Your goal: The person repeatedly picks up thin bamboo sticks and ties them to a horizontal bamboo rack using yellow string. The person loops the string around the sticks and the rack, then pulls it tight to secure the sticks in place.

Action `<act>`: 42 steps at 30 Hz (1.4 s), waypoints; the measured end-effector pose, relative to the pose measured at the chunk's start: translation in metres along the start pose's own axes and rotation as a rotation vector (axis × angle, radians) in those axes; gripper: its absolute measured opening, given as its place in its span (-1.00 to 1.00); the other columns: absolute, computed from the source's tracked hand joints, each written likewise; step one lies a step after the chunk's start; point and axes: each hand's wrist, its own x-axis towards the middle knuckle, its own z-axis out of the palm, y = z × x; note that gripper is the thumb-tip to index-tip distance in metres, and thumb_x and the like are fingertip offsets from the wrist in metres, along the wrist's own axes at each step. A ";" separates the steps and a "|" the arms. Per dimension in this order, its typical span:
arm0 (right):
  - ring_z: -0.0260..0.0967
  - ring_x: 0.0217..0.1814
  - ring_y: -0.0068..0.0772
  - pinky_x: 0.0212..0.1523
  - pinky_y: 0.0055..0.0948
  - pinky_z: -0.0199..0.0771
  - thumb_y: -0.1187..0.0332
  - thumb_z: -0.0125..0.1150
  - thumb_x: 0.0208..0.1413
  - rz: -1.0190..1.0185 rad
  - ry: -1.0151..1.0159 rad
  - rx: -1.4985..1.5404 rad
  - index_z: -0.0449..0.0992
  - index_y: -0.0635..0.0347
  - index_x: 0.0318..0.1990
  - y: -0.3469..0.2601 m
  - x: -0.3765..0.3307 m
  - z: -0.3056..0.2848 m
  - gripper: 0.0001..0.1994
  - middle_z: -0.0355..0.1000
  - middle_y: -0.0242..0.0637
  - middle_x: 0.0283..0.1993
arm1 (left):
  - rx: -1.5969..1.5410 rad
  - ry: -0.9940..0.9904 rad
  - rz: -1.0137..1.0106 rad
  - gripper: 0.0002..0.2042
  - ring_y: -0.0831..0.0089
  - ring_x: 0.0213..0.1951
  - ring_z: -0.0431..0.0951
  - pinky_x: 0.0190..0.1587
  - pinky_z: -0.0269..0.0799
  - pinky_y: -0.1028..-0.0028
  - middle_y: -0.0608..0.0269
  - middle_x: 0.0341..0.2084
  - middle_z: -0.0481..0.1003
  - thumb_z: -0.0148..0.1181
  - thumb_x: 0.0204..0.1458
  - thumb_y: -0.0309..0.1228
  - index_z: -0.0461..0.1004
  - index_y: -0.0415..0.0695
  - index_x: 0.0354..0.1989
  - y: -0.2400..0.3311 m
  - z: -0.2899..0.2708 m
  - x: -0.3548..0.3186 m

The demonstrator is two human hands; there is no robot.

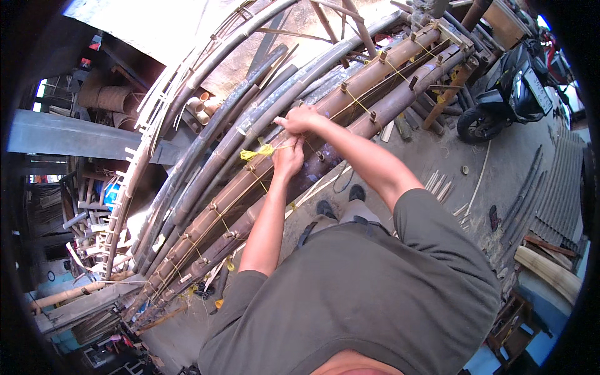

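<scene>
Dusty concrete ground point(500, 162) of an open-air workshop spreads out to the right, where a black motorbike point(519, 87) stands parked at the far right. Long dark bamboo poles point(206, 144) — bent in a wide curve by the lens — lie stacked from the near left to the far right, with more bamboo scraps piled in the shade at the left. Nearest the person lie two thick brown bamboo poles point(387, 69), set side by side and crossed by small wooden pegs and lines of yellow string point(359, 103). A person in a grey shirt leans over them, both arms stretched out. Right hand point(301, 119) rests on the upper pole, fingers curled shut around the string. Left hand point(287, 156) sits just below it — pinching the same string beside a frayed yellow knot point(257, 152), which lies on the poles just left of the hands.
</scene>
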 end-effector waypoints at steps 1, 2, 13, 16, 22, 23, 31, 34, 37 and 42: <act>0.48 -0.26 -0.24 -0.21 -0.28 0.42 -0.12 -0.10 0.26 -0.088 -0.185 0.440 0.62 0.16 -0.21 0.009 0.013 0.006 -0.47 0.54 -0.10 -0.26 | -0.022 0.049 0.027 -0.70 -0.14 -0.12 0.50 -0.11 0.38 0.03 -0.19 -0.21 0.51 -0.01 0.18 -0.14 0.52 -0.06 -0.13 -0.003 -0.002 0.000; 0.43 -0.33 -0.44 -0.28 -0.40 0.41 -0.05 0.01 0.25 -0.008 -0.246 0.997 0.56 0.16 -0.41 -0.029 -0.002 -0.012 -0.55 0.49 -0.25 -0.40 | 0.029 0.070 -0.009 -0.70 -0.14 -0.13 0.51 -0.12 0.38 0.03 -0.17 -0.23 0.52 -0.02 0.18 -0.13 0.52 -0.06 -0.14 -0.017 -0.007 -0.001; 0.46 -0.34 0.11 -0.28 -0.04 0.40 0.11 0.06 0.19 -0.125 -0.201 0.595 0.52 0.24 -0.38 -0.018 -0.178 0.077 -0.66 0.45 0.07 -0.45 | -0.536 0.193 0.048 -0.78 0.63 -0.41 0.50 -0.31 0.42 0.53 0.24 -0.49 0.56 0.00 0.25 -0.39 0.55 -0.25 -0.22 0.020 -0.018 0.025; 0.49 -0.19 0.04 -0.12 -0.03 0.43 0.15 0.11 0.13 -0.198 -0.201 0.188 0.54 0.13 -0.23 -0.037 -0.185 0.089 -0.74 0.50 0.02 -0.27 | -0.464 0.344 -0.008 -0.79 0.59 -0.46 0.53 -0.36 0.40 0.52 0.24 -0.57 0.53 -0.01 0.24 -0.41 0.54 -0.26 -0.21 0.034 -0.043 0.079; 0.46 -0.05 0.05 0.08 -0.03 0.38 0.14 0.14 0.10 -0.343 -0.292 -0.298 0.48 0.21 -0.05 -0.128 -0.193 0.086 -0.63 0.46 0.08 -0.11 | 0.223 0.222 -0.055 -0.66 -0.16 -0.19 0.53 -0.10 0.40 0.01 -0.17 -0.33 0.55 -0.06 0.17 -0.20 0.54 -0.23 -0.23 -0.079 -0.007 0.114; 0.47 -0.05 0.04 0.08 -0.02 0.39 0.15 0.16 0.09 -0.345 -0.289 -0.121 0.49 0.23 -0.05 -0.146 -0.194 0.080 -0.62 0.47 0.11 -0.09 | 0.248 0.204 -0.041 -0.66 -0.16 -0.17 0.53 -0.07 0.40 0.02 -0.19 -0.31 0.54 -0.05 0.16 -0.21 0.53 -0.23 -0.20 -0.078 -0.011 0.111; 0.43 -0.17 -0.51 -0.18 -0.40 0.46 0.14 0.06 0.18 0.358 0.061 2.418 0.48 0.06 -0.21 -0.117 -0.182 0.198 -0.78 0.49 -0.41 -0.26 | 0.263 -0.133 -0.095 -0.64 -0.13 -0.12 0.53 -0.06 0.43 0.07 -0.20 -0.21 0.53 0.03 0.13 -0.20 0.49 -0.20 -0.05 -0.109 -0.141 -0.053; 0.34 -0.34 -0.53 -0.17 -0.47 0.35 0.24 -0.06 0.25 0.331 0.933 1.977 0.40 0.10 -0.40 -0.182 -0.128 0.170 -0.78 0.36 -0.38 -0.43 | 0.168 -0.070 0.002 -0.76 0.07 -0.09 0.55 -0.05 0.41 0.20 -0.12 -0.19 0.54 0.16 0.08 -0.33 0.46 -0.28 -0.22 -0.120 -0.100 -0.103; 0.29 -0.39 -0.27 -0.21 -0.20 0.38 0.31 -0.14 0.27 -0.068 0.677 0.771 0.38 0.20 -0.39 -0.267 -0.079 0.151 -0.76 0.34 -0.25 -0.43 | 0.035 0.216 0.073 -0.71 0.04 -0.14 0.55 -0.14 0.39 0.09 -0.15 -0.22 0.52 0.21 0.07 -0.22 0.37 -0.17 -0.21 -0.156 -0.063 -0.101; 0.48 -0.10 0.06 0.00 -0.11 0.40 -0.16 -0.22 0.23 0.103 0.146 -0.338 0.59 0.17 -0.12 -0.184 -0.016 0.094 -0.40 0.54 -0.02 -0.18 | 0.050 0.047 -0.056 -0.72 -0.12 -0.18 0.52 -0.16 0.37 0.00 -0.18 -0.26 0.51 -0.07 0.22 -0.19 0.48 -0.09 -0.13 -0.113 -0.091 -0.103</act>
